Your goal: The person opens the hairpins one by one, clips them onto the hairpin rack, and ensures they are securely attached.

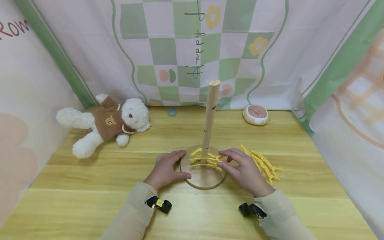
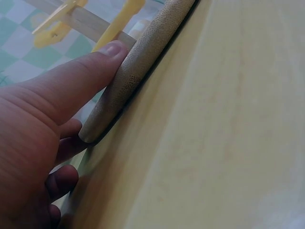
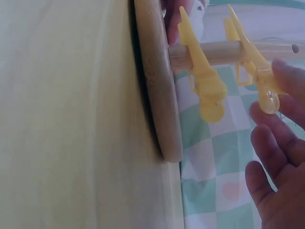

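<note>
A wooden stand has a round base [image 1: 204, 180] and an upright post [image 1: 211, 110] with small dark holes. My left hand [image 1: 165, 169] holds the base's left edge, the thumb over the rim. Around the lower post sit two yellow plastic clip-like pieces, slim and curved. The lower piece [image 3: 205, 78] is close to the base. Higher up, the other piece [image 3: 255, 59] has its end pinched between the thumb and fingers of my right hand [image 1: 245, 170]. Right of this hand, a loose pile of similar yellow pieces [image 1: 262, 161] lies on the table.
A white plush toy [image 1: 109, 123] in a brown top lies at the back left. Near the rear curtain [image 1: 192, 50] are a small blue ring [image 1: 172, 110] and a round white-and-pink device [image 1: 255, 115]. The wooden tabletop [image 1: 192, 213] extends toward me.
</note>
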`<action>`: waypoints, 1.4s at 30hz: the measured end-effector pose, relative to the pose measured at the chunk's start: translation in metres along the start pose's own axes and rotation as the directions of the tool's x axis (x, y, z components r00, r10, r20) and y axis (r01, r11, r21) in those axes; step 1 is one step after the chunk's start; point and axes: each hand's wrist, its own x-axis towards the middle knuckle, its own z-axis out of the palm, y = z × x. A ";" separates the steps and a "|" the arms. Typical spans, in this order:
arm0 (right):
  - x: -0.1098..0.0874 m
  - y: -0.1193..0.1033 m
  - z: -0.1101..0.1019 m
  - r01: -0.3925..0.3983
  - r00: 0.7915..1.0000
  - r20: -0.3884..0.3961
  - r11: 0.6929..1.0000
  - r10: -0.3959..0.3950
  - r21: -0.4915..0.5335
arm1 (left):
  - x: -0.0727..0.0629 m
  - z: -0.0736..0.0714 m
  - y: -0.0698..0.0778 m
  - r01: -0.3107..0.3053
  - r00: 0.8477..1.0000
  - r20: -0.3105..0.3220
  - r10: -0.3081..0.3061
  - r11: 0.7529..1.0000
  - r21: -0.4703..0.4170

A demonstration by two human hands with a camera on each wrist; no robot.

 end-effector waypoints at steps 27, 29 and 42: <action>-0.035 0.027 -0.044 -0.188 0.979 -0.095 0.979 0.181 -0.076 | -0.002 -0.002 0.002 -0.020 1.000 -0.010 0.020 1.000 -0.015; -0.039 0.030 -0.049 -0.202 0.976 -0.098 0.975 0.193 -0.092 | -0.002 -0.002 0.001 -0.021 1.000 -0.010 0.021 1.000 -0.014; -0.066 0.062 -0.080 -0.278 0.960 -0.097 0.934 0.262 -0.223 | -0.002 -0.001 0.001 -0.023 1.000 -0.010 0.023 1.000 -0.008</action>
